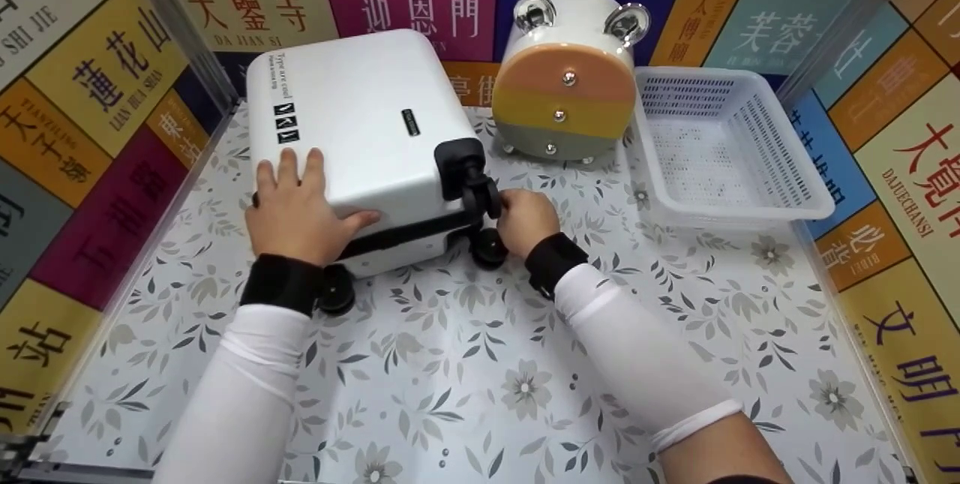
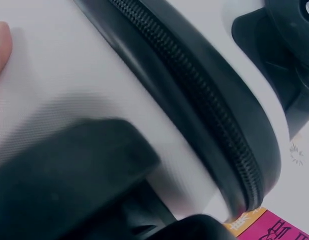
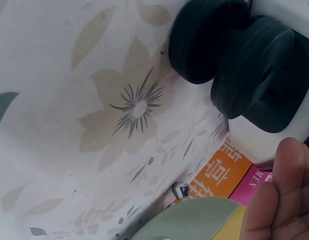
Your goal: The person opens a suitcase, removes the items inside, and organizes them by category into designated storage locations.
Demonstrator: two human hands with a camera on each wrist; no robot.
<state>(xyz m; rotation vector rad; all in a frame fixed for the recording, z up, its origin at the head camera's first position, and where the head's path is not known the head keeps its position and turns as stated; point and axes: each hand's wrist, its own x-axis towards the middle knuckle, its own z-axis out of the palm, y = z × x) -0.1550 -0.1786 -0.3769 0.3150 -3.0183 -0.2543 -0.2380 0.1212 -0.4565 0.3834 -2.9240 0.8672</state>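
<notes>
The floral-covered desk (image 1: 465,409) is walled in by coloured place-name signs (image 1: 412,15). Towards its back-left corner, a white suitcase (image 1: 356,116) is touched by the spread fingers of the left hand (image 1: 292,217). The right hand (image 1: 529,221) is held near the casters (image 1: 489,250), fingers extended. By the back-right corner, a plastic basket (image 1: 814,202) is set.

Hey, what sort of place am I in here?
Probably a small staged booth, not a lived-in room: walls covered in printed signs, corner posts framing them, and a flower-patterned surface below.
</notes>
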